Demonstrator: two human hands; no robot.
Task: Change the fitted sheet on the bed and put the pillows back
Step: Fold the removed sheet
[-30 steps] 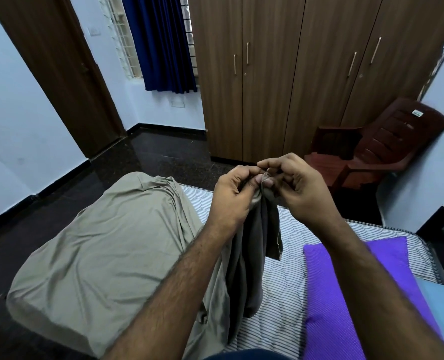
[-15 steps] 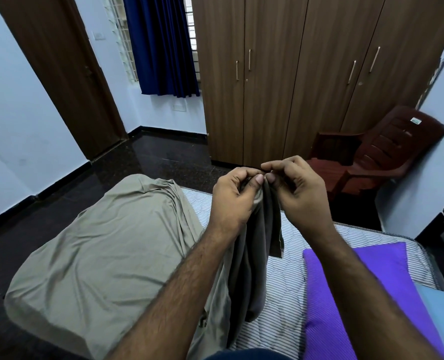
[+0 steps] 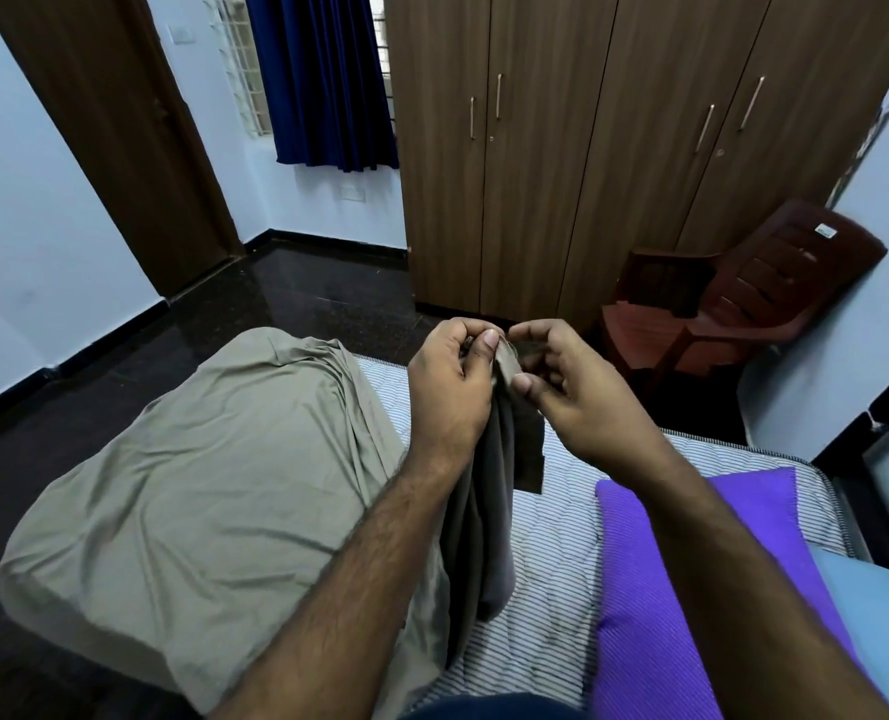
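Observation:
An olive-grey fitted sheet (image 3: pixel 198 491) covers the left part of the striped mattress (image 3: pixel 551 569), pulled over its near-left and far-left corners. A loose bunch of the same sheet hangs from both my hands above the middle of the bed. My left hand (image 3: pixel 447 392) grips the bunched edge in its fist. My right hand (image 3: pixel 561 392) pinches the sheet's hem between thumb and fingers right beside the left hand. The right half of the mattress is bare. A purple pillow (image 3: pixel 691 589) lies on it at the right.
A brown plastic chair (image 3: pixel 743 298) stands past the bed's far right corner, against the wall. A wooden wardrobe (image 3: pixel 561 148) fills the far wall, with a blue curtain (image 3: pixel 322 80) and a door (image 3: pixel 104 132) to the left. Dark glossy floor lies left of the bed. A light blue item (image 3: pixel 879 610) lies at the bed's right edge.
My hands have dropped slightly and my right hand has shifted along the hem, now pinching a short flat strip of it beside my left thumb. The sheet on the mattress has not moved.

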